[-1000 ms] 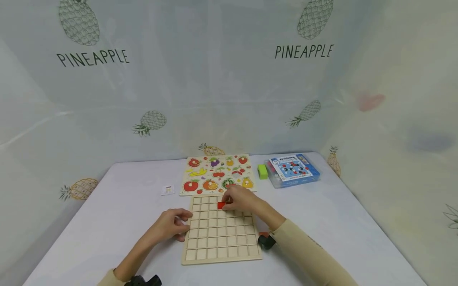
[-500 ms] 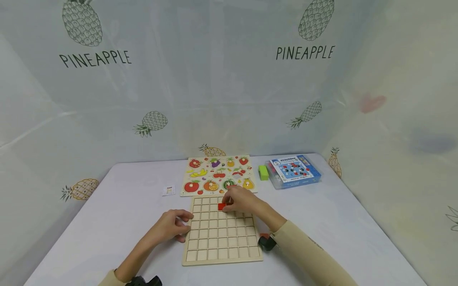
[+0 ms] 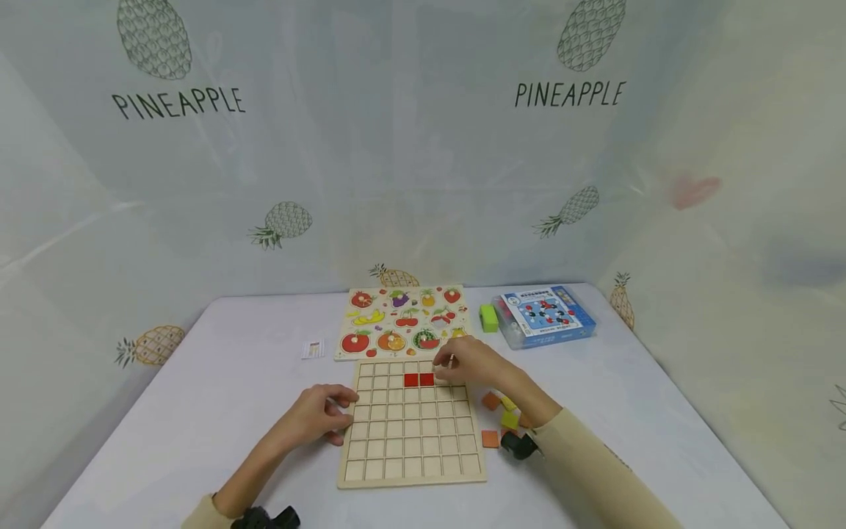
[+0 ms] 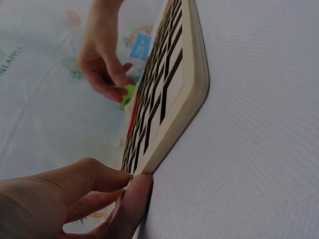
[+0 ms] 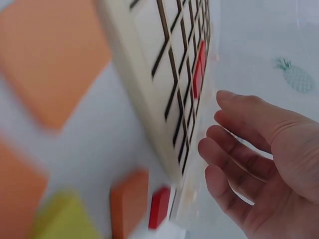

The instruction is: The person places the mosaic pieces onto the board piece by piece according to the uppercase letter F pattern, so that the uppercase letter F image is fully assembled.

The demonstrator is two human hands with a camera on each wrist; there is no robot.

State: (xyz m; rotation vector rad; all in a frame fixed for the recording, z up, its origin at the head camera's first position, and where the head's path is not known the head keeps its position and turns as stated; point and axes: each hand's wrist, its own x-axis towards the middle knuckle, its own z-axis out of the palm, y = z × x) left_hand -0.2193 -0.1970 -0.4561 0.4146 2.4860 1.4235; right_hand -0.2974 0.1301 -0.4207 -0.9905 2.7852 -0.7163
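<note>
A pale wooden grid board (image 3: 394, 447) lies on the table. Two red square tiles (image 3: 411, 380) sit side by side in neighbouring cells of its second row from the far edge. My left hand (image 3: 316, 417) rests its fingertips and thumb against the board's left edge, as the left wrist view also shows. Near the board's far right corner hovers my right hand (image 3: 472, 362), just right of the red tiles. Its fingers are loosely bent with nothing between them in the right wrist view.
Orange tiles (image 3: 490, 438) and yellow tiles (image 3: 510, 419) lie right of the board, partly behind my right forearm. A fruit puzzle board (image 3: 344, 323) adjoins the far edge. A green block (image 3: 488, 318), a blue-labelled box (image 3: 548, 316) and a small card (image 3: 313, 350) stand farther back.
My right hand has let go of the second red tile and moved right, uncovering it. The forearm's shift also reveals loose tiles. My left hand has stayed at the board's edge.
</note>
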